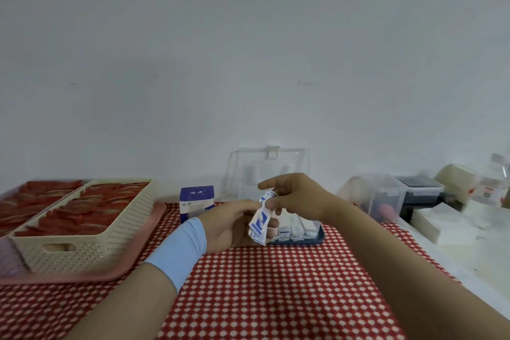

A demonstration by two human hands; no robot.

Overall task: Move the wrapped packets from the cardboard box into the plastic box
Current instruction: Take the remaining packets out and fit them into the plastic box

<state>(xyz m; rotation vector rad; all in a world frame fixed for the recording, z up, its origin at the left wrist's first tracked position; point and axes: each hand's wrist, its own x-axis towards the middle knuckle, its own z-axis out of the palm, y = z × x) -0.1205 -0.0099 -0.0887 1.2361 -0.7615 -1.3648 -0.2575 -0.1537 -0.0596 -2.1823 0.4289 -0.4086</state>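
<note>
A small blue-and-white cardboard box [196,201] stands upright on the checked cloth behind my left wrist. My left hand [229,225] grips a stack of white packets with blue print [258,228]. Just above it, my right hand [295,196] pinches the top edge of one packet [267,196] between thumb and forefinger. Directly behind both hands sits the clear plastic box [317,234] with a dark blue base and its lid standing open; a row of packets [295,229] lies inside it. My hands hide the box's left part.
A cream perforated basket [91,251] full of red sachets rests on a pink tray [69,276] at the left. At the right stand a clear lidded container [386,196], a dark container [419,190], a bottle [494,182] and white paper [447,226]. The red checked cloth [276,284] covers the table.
</note>
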